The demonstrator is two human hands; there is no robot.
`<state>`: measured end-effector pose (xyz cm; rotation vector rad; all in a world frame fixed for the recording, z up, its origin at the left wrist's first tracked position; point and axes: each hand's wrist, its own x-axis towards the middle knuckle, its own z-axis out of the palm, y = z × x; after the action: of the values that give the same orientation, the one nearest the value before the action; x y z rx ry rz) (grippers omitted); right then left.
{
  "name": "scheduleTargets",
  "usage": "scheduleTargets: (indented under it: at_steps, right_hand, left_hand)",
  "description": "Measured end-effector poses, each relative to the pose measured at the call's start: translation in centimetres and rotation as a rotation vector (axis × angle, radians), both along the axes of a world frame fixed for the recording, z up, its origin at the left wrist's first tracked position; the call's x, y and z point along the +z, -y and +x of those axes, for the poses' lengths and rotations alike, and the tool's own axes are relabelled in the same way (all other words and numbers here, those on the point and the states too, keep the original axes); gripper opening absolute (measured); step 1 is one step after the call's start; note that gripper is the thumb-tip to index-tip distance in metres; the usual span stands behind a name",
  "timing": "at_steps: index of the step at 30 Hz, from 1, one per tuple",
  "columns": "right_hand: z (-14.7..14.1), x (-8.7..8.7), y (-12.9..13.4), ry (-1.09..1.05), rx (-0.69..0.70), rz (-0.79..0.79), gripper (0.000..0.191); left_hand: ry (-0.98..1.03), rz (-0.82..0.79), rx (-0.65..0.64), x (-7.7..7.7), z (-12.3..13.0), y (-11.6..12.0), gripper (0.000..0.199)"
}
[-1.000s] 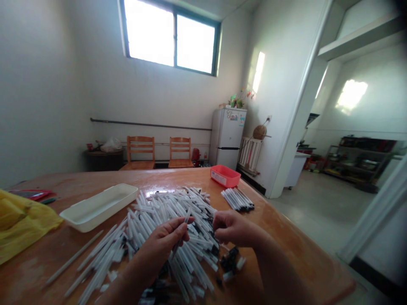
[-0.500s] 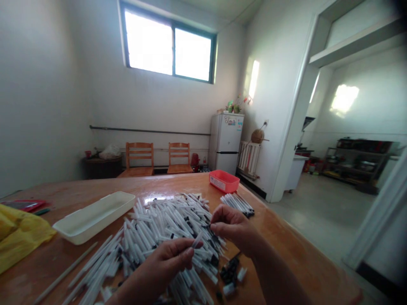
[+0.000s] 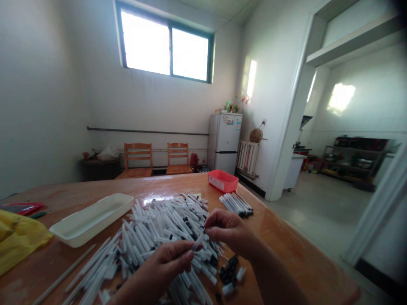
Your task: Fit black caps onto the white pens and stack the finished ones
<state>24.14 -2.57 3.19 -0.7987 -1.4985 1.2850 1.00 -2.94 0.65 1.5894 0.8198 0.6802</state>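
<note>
My left hand is closed, pinching a clear pen barrel between thumb and fingers, its end pointing up and right. Just beyond that end, my right hand is closed in a pinch. A small dark bit shows at its fingertips, too small to name. Under and behind both hands spreads a big heap of whitish pen barrels, with black pieces among them. Close to my right forearm lies a little cluster of black pen parts, with a few short white pieces beside it.
A neat row of pens with black ends lies at the right, below a red plastic basket. On the left are a long cream tray, a yellow plastic bag and a thin stick. Chairs and a fridge stand beyond the table.
My right hand has moved left and slightly down, bringing its fingertips to the tip of the pen barrel. My left hand stays nearly in place. The view has shifted slightly.
</note>
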Motion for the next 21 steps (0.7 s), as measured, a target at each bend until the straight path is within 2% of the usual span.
scheduleTargets:
  at_steps: [8,14,21]
  right_hand:
    - [-0.15,-0.28,-0.03,0.013,0.022,0.009,0.018]
    - [-0.22,-0.54,-0.12,0.036,0.026,0.032,0.021]
    - [-0.09,-0.73,-0.19,0.053,0.055,-0.033,0.026]
  left_hand:
    - [-0.007,0.032,-0.025,-0.47,-0.07,-0.28,0.045]
    - [-0.010,0.049,-0.040,-0.19,-0.09,-0.14,0.043]
    - [-0.016,0.084,-0.037,-0.28,-0.13,-0.06,0.039]
